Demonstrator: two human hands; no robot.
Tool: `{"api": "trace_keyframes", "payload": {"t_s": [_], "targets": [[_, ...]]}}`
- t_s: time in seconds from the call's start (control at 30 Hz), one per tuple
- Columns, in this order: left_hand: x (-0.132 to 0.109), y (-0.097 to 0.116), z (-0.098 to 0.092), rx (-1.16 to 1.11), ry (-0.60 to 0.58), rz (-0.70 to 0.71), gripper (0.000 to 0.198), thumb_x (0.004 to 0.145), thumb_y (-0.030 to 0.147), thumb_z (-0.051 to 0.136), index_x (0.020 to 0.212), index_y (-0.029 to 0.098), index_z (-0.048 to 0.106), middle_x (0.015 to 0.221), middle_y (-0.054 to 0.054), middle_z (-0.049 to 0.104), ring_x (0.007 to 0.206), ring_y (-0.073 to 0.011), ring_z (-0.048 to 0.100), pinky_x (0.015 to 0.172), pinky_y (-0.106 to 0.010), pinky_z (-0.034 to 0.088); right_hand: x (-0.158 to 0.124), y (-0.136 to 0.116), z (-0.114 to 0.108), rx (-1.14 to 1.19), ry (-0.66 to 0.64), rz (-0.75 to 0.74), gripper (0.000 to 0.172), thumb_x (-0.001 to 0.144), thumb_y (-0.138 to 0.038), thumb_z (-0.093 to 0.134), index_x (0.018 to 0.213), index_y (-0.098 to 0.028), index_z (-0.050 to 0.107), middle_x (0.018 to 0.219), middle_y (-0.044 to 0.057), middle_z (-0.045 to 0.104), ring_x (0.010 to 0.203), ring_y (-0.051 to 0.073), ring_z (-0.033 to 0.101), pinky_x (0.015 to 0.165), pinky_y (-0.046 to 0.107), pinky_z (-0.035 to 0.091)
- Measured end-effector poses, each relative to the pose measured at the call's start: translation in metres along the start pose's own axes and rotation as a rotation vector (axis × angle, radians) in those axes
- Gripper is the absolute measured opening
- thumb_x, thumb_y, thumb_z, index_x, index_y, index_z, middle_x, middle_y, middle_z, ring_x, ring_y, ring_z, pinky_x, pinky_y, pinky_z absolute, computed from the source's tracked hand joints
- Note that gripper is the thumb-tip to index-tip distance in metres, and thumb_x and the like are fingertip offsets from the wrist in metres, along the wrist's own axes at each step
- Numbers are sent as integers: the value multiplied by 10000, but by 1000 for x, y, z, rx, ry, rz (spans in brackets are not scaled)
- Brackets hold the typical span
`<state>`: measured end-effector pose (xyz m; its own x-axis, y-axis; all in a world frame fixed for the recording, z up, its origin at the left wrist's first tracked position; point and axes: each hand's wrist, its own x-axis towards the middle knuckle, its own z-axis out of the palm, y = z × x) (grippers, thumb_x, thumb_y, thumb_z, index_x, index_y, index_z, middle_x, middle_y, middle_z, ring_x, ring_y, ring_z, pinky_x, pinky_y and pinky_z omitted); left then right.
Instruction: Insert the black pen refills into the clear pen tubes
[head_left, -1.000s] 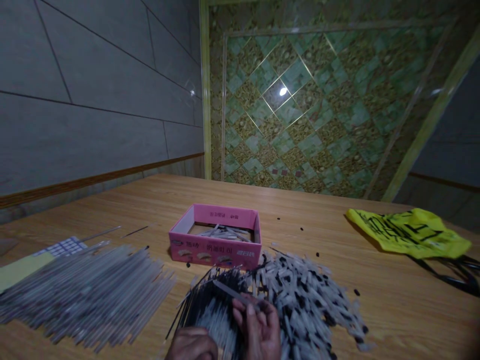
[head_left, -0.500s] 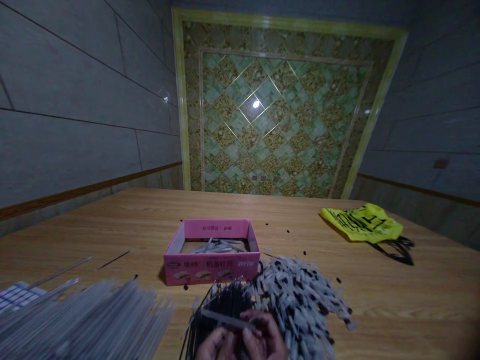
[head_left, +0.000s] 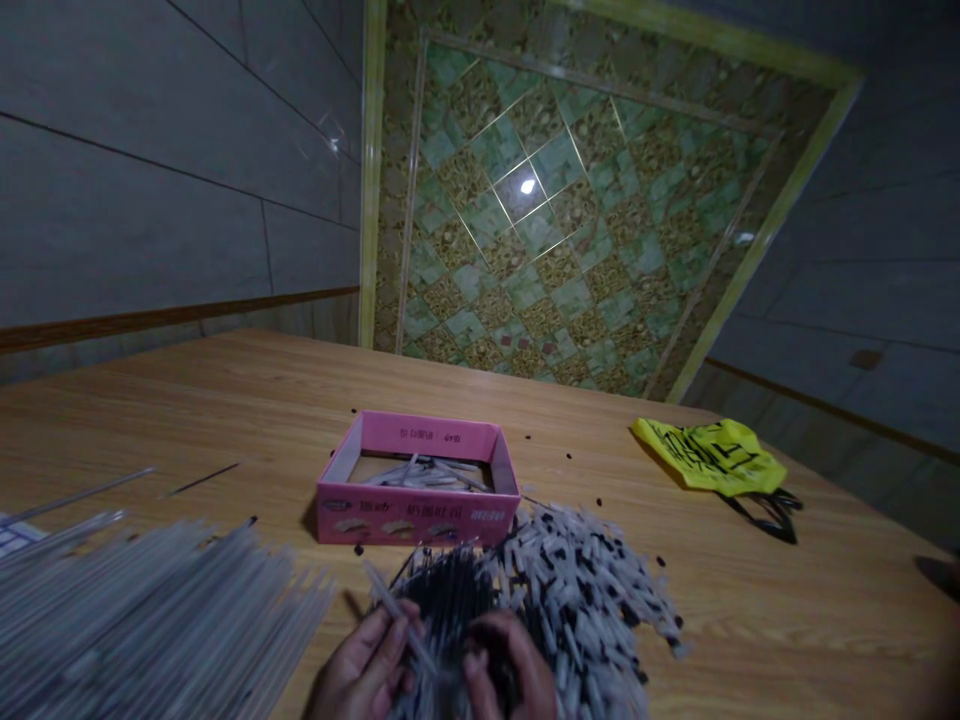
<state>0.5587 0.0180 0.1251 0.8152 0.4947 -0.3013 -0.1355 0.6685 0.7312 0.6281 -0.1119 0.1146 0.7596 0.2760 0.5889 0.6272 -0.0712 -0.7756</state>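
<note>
My left hand (head_left: 367, 662) pinches a short translucent plastic tube (head_left: 396, 608), which slants up to the left. Close by on the right, my right hand (head_left: 517, 665) has its fingers curled together near the tube's lower end; blur hides what they hold, if anything. Beneath and behind both hands lies a bundle of thin black rods (head_left: 454, 590). Beside it on the right spreads a heap of short whitish tube pieces (head_left: 592, 580), many with black ends. To the left are many long clear tubes (head_left: 172, 610) laid side by side.
Behind the hands stands an open pink cardboard box (head_left: 416, 522) with some whitish pieces (head_left: 427, 474) inside. A yellow bag (head_left: 709, 455) with black handles lies on the wooden table (head_left: 247, 400) at the right. Small black bits are scattered about.
My hands have moved apart, the left one going left with the tube. The tube now tilts more steeply. The whole view has shifted and tilted slightly.
</note>
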Motion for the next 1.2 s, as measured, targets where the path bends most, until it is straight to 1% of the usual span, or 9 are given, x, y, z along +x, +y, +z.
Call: {"api": "trace_keyframes", "payload": {"t_s": [0.1, 0.27, 0.33, 0.4, 0.57, 0.73, 0.9, 1.07, 1.2], "targets": [[-1, 1, 2, 6, 19, 39, 333, 566, 313, 768, 829, 141, 657, 693, -35, 650, 581, -115, 546, 469, -205, 407, 14, 6, -27, -147, -113, 160, 209, 817, -347, 475, 863, -183, 596, 793, 54, 644, 746, 191, 608, 653, 229, 462], [-2, 1, 0, 55, 3, 47, 297, 640, 335, 715, 854, 147, 630, 710, -34, 654, 614, -123, 573, 512, -215, 434, 26, 2, -54, -655, -506, 335, 65, 721, -221, 552, 669, -203, 585, 639, 18, 641, 632, 192, 604, 549, 225, 385], [-3, 1, 0, 68, -20, 50, 277, 662, 335, 697, 855, 151, 621, 704, -27, 649, 604, -122, 572, 515, -223, 438, 26, -6, -55, -766, -565, 338, 52, 707, -213, 573, 657, -208, 586, 646, 17, 649, 649, 196, 611, 549, 226, 366], [-3, 0, 1, 82, -40, 63, 264, 677, 335, 684, 852, 150, 616, 701, -23, 645, 593, -119, 567, 511, -225, 435, 23, -13, -51, -803, -561, 311, 30, 720, -207, 568, 723, -211, 598, 715, 26, 669, 711, 204, 626, 586, 229, 379], [-4, -3, 2, 115, -63, 86, 257, 687, 337, 676, 850, 149, 613, 693, -20, 639, 592, -120, 568, 510, -226, 431, 11, -9, -31, -962, -513, 286, 173, 743, -182, 546, 905, -200, 604, 848, 77, 684, 836, 255, 639, 676, 280, 427], [-4, -6, 2, 142, -96, 99, 235, 693, 338, 669, 830, 156, 616, 681, -12, 636, 576, -115, 568, 501, -219, 424, 8, 2, -23, -1078, -478, 296, 141, 761, -174, 517, 832, -177, 638, 790, 102, 688, 782, 276, 650, 639, 309, 446], [-6, -4, 6, 133, -92, 110, 230, 678, 328, 684, 808, 149, 620, 662, -14, 638, 563, -115, 567, 492, -215, 424, 16, -4, -32, -994, -419, 278, 150, 747, -159, 479, 711, -185, 622, 695, 97, 692, 712, 249, 665, 570, 264, 421], [-2, 5, 3, -25, -71, 153, 217, 692, 290, 678, 834, 139, 615, 648, -18, 648, 538, -105, 574, 472, -200, 415, 27, -1, -53, -806, -382, 209, 177, 739, -158, 442, 635, -198, 579, 615, 55, 678, 642, 219, 667, 516, 238, 411], [4, 16, -1, -174, -43, 184, 180, 682, 247, 691, 785, 126, 606, 621, -21, 649, 545, -97, 574, 476, -181, 427, 36, -1, -68, -608, -246, 154, 160, 760, -272, 487, 754, -184, 620, 681, 64, 686, 636, 226, 652, 546, 262, 461]]}}
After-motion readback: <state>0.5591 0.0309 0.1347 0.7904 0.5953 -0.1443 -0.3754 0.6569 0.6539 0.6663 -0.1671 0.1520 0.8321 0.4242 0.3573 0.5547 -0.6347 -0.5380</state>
